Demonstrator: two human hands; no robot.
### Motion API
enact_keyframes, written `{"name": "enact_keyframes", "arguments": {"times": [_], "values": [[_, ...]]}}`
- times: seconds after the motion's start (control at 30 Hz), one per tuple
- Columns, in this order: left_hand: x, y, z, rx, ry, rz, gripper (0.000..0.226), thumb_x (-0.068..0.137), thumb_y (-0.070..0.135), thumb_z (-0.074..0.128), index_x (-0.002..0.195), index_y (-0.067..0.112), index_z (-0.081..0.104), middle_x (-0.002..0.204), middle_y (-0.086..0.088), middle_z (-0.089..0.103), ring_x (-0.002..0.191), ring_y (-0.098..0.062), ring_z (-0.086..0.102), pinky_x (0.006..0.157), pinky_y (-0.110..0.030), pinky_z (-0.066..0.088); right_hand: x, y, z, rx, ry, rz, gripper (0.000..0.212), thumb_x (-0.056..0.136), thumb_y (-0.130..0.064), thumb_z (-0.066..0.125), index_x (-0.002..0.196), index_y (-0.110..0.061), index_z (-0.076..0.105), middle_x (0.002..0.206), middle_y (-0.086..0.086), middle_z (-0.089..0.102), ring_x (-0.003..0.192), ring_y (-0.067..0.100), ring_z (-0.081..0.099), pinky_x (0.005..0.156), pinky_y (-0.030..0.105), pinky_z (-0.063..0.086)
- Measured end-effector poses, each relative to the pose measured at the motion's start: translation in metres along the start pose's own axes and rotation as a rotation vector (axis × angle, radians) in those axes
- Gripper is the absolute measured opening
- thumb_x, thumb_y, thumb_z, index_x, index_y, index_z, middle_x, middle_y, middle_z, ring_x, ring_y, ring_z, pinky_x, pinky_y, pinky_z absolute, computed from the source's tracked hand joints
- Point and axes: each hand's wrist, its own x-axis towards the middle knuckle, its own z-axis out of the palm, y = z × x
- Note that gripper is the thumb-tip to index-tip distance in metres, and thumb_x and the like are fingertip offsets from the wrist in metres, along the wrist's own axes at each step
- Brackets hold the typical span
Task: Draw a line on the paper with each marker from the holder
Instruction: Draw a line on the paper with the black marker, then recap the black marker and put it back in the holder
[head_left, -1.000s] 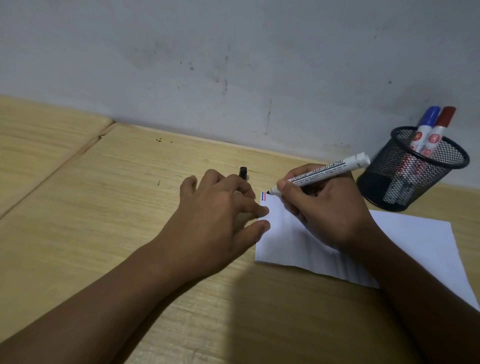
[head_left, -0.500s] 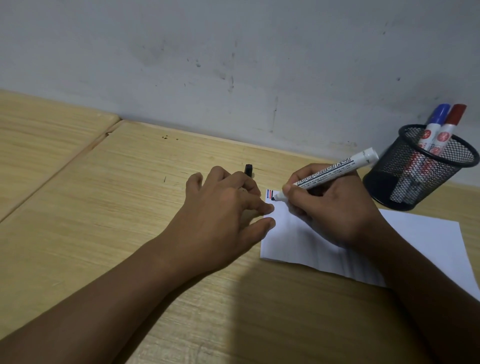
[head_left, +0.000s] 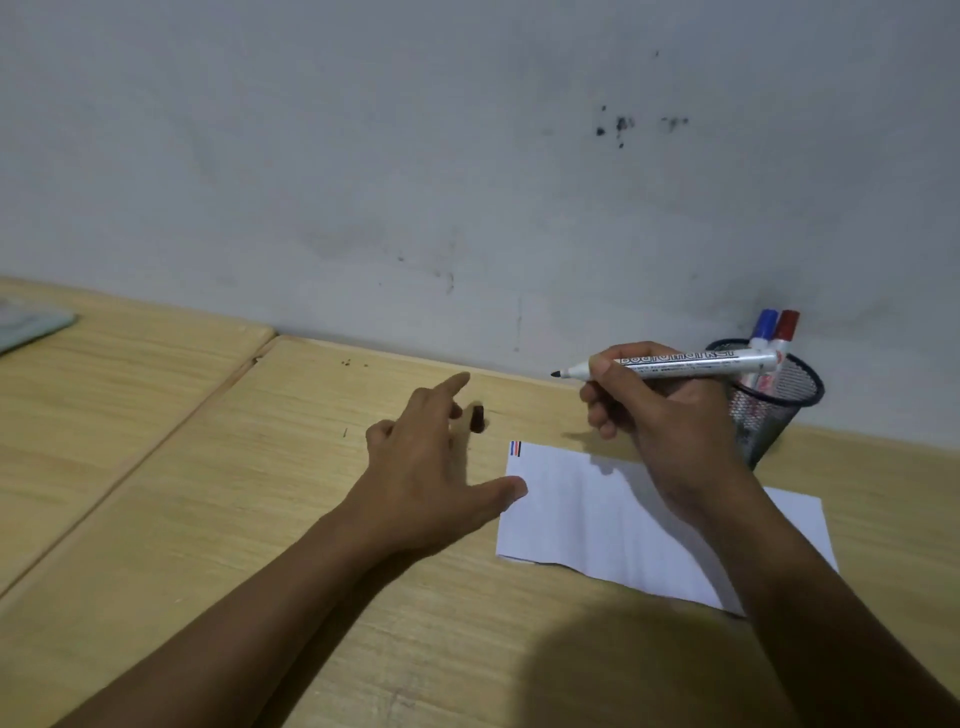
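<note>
Gripping an uncapped white marker above the white paper's far-left corner, the right hand hovers; the left hand, fingers spread and empty, reaches toward the small black cap on the wooden table.

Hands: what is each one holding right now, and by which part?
The right hand grips the uncapped marker around the middle of its barrel, tip clear of the paper. The left hand holds nothing.

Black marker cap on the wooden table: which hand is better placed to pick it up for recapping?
Left. The left hand hovers open beside the small black marker cap, fingers reaching toward it. The right hand is busy holding the uncapped white-barrelled marker, lifted off the white paper sheet.
</note>
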Motion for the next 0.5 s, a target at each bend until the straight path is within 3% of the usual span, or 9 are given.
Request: {"name": "enact_keyframes", "arguments": {"times": [0.07, 0.13, 0.2, 0.27, 0.33, 0.4, 0.5], "values": [[0.012, 0.005, -0.002, -0.002, -0.016, -0.049, 0.078, 0.079, 0.062, 0.061, 0.145, 0.034, 0.031, 0.118, 0.014, 0.049, 0.107, -0.007, 0.052, 0.105, -0.039, 0.024, -0.004, -0.014, -0.002, 0.003, 0.005, -0.013, 0.007, 0.092, 0.000, 0.064, 0.088, -0.001, 0.069, 0.066, 0.012, 0.067, 0.053, 0.019, 0.058, 0.047, 0.024, 0.047], [0.025, 0.008, -0.004, 0.059, -0.066, -0.092, 0.052, 0.088, 0.053, 0.056, 0.136, 0.035, 0.047, 0.110, 0.011, 0.058, 0.107, -0.011, 0.056, 0.103, -0.042, 0.031, -0.011, -0.027, -0.005, -0.012, 0.006, -0.013, 0.008, 0.092, -0.001, 0.064, 0.087, -0.002, 0.069, 0.067, 0.012, 0.067, 0.054, 0.020, 0.058, 0.048, 0.026, 0.048], [0.034, 0.012, -0.007, 0.125, -0.079, -0.102, 0.027, 0.090, 0.046, 0.057, 0.114, 0.034, 0.065, 0.091, 0.014, 0.063, 0.102, -0.015, 0.061, 0.094, -0.040, 0.041, -0.019, -0.039, -0.011, -0.021, 0.019, -0.011, 0.005, 0.092, -0.001, 0.065, 0.088, -0.001, 0.069, 0.067, 0.012, 0.068, 0.054, 0.020, 0.058, 0.049, 0.027, 0.048], [0.037, 0.019, -0.011, 0.131, -0.016, -0.110, 0.013, 0.088, 0.040, 0.061, 0.089, 0.032, 0.071, 0.080, 0.015, 0.065, 0.092, -0.015, 0.065, 0.085, -0.037, 0.048, -0.028, -0.052, -0.019, -0.032, 0.045, -0.012, 0.006, 0.091, -0.001, 0.066, 0.090, 0.004, 0.068, 0.067, 0.013, 0.068, 0.053, 0.019, 0.058, 0.047, 0.026, 0.047], [0.038, 0.032, -0.019, 0.015, 0.061, -0.078, 0.011, 0.087, 0.034, 0.064, 0.080, 0.030, 0.071, 0.079, 0.015, 0.071, 0.082, -0.007, 0.066, 0.076, -0.031, 0.051, -0.036, -0.065, -0.026, -0.035, 0.072, -0.007, 0.008, 0.092, -0.002, 0.066, 0.091, 0.006, 0.068, 0.067, 0.015, 0.067, 0.050, 0.017, 0.057, 0.044, 0.023, 0.046], [0.033, 0.056, -0.030, -0.169, 0.119, -0.003, 0.008, 0.088, 0.026, 0.068, 0.083, 0.026, 0.075, 0.081, 0.014, 0.074, 0.073, 0.003, 0.064, 0.066, -0.018, 0.048, -0.042, -0.078, -0.032, -0.016, 0.099, 0.003, 0.009, 0.092, -0.003, 0.067, 0.088, 0.004, 0.069, 0.067, 0.015, 0.067, 0.050, 0.018, 0.057, 0.042, 0.022, 0.046], [0.020, 0.102, -0.049, -0.462, 0.114, 0.076, 0.007, 0.087, 0.019, 0.071, 0.092, 0.019, 0.076, 0.079, 0.014, 0.076, 0.068, -0.001, 0.062, 0.062, -0.013, 0.048, -0.045, -0.100, -0.037, 0.021, 0.132, -0.013, 0.012, 0.092, -0.003, 0.065, 0.087, 0.006, 0.070, 0.065, 0.014, 0.066, 0.052, 0.020, 0.056, 0.043, 0.023, 0.045]]}}
